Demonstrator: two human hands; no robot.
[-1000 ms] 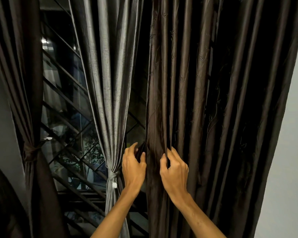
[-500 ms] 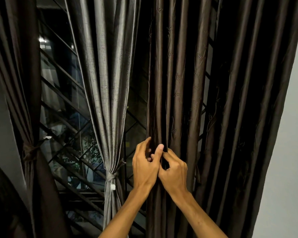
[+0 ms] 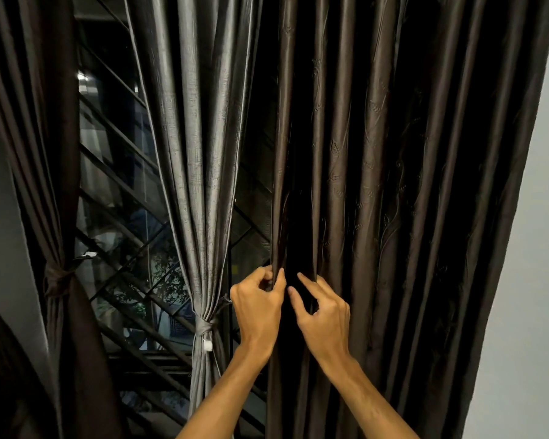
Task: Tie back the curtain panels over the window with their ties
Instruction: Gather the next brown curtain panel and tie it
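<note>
**Two panels tied, both hands on the third**

Starting at the far left: the left brown panel (image 3: pixel 45 153) is gathered in and cinched by a brown tie (image 3: pixel 56 278) of matching fabric, so it narrows at the tie and flares out again below. Just right of it is the window (image 3: pixel 118 172), dark glass with slanted metal bars (image 3: pixel 121 134) crossing it and a bit of foliage showing through lower down.

Next over is the grey panel (image 3: pixel 197 137), shinier than the brown ones. It's bunched tight too, with a grey tie (image 3: pixel 203 326) knotted around it and a small white tag (image 3: pixel 207 344) hanging just under the knot. Can't tell what that tag actually is.

Then the hands, both low in the middle. The left hand (image 3: pixel 257 307) has its fingers curled over, pinching the leading edge of the right brown panel (image 3: pixel 393 185) between thumb and fingertips. The right hand (image 3: pixel 325 315) is just beside it, not quite touching, forefinger stretched up along the fabric and the other fingers hooked into the next pleat, so it's gripping the same panel, though loosely.

That right brown panel hangs in full pleats with a faint embossed vine pattern, no tie visible on it. Past its outer edge there's plain pale wall (image 3: pixel 545 280).
</note>
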